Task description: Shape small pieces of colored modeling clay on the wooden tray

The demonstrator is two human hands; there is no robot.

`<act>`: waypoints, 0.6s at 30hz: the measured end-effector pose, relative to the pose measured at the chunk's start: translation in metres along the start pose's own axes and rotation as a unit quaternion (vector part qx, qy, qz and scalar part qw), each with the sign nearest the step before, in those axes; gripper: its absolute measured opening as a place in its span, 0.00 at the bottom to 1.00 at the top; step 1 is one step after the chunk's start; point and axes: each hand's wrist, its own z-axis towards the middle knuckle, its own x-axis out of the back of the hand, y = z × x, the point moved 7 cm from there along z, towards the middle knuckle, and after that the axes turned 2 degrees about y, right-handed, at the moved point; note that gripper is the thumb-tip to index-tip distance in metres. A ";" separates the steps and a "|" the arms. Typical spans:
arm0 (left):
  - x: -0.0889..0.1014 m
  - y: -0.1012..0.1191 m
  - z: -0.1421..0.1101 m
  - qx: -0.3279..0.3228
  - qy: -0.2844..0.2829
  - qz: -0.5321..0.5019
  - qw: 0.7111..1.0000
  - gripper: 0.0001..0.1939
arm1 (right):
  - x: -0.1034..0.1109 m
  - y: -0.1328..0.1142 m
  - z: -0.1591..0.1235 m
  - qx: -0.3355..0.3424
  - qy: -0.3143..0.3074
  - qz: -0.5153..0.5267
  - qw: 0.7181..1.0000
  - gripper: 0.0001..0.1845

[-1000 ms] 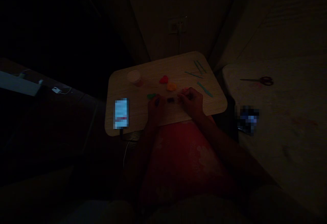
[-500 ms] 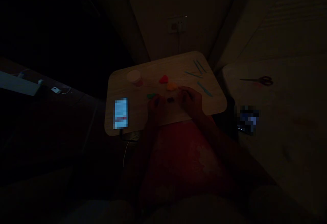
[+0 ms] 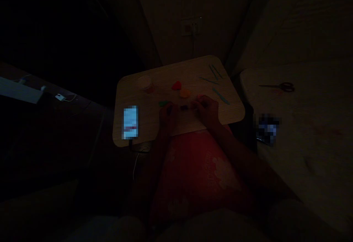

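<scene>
Left hand [image 3: 167,117] is curled just beside a green piece [image 3: 162,103]; right hand [image 3: 208,109] is curled, fingers bunched. Whether either grips anything cannot be told. A dark piece [image 3: 184,107] lies between them on the worktop [image 3: 149,124].

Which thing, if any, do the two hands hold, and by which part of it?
That cannot be told: darkness hides any hold in the left hand and right hand. A dark piece shows between them.
</scene>
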 end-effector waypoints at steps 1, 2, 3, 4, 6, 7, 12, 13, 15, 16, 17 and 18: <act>0.000 0.000 0.000 0.000 0.002 0.002 1.000 0.17 | 0.001 0.000 0.000 -0.007 0.008 0.009 1.000 0.18; 0.001 0.000 0.000 0.001 0.005 0.002 1.000 0.16 | 0.002 0.000 0.000 -0.012 0.016 0.017 1.000 0.19; 0.001 0.001 0.000 0.001 0.005 0.001 1.000 0.16 | 0.002 -0.001 -0.001 -0.015 0.018 0.020 1.000 0.20; 0.001 0.002 -0.001 0.002 0.004 -0.003 1.000 0.16 | 0.002 -0.002 -0.001 -0.015 0.014 0.017 1.000 0.19; 0.000 0.004 -0.001 0.006 0.000 -0.012 1.000 0.16 | 0.001 -0.005 -0.002 -0.014 0.000 0.011 1.000 0.16; 0.000 0.004 -0.001 0.010 0.000 -0.016 1.000 0.16 | 0.001 -0.005 -0.002 -0.015 -0.010 0.011 1.000 0.15; -0.001 0.000 -0.001 0.026 0.003 -0.029 0.999 0.18 | 0.003 -0.007 -0.001 0.012 -0.014 -0.016 1.000 0.15; -0.001 -0.002 -0.001 0.025 0.004 -0.029 0.999 0.18 | 0.003 -0.007 0.000 0.015 -0.010 -0.021 1.000 0.15; -0.001 -0.003 -0.001 0.023 0.006 -0.023 0.999 0.17 | 0.003 -0.004 0.000 0.005 -0.010 -0.009 1.000 0.16; -0.001 -0.002 -0.001 0.022 0.005 -0.019 1.000 0.17 | 0.002 -0.003 0.000 -0.003 -0.013 0.003 1.000 0.16; 0.000 -0.002 -0.001 0.019 0.002 -0.015 1.000 0.17 | 0.001 -0.003 -0.001 -0.010 -0.016 0.014 1.000 0.17; 0.000 -0.001 -0.001 0.016 -0.001 -0.010 1.000 0.18 | 0.000 -0.004 -0.001 -0.014 -0.019 0.021 0.999 0.17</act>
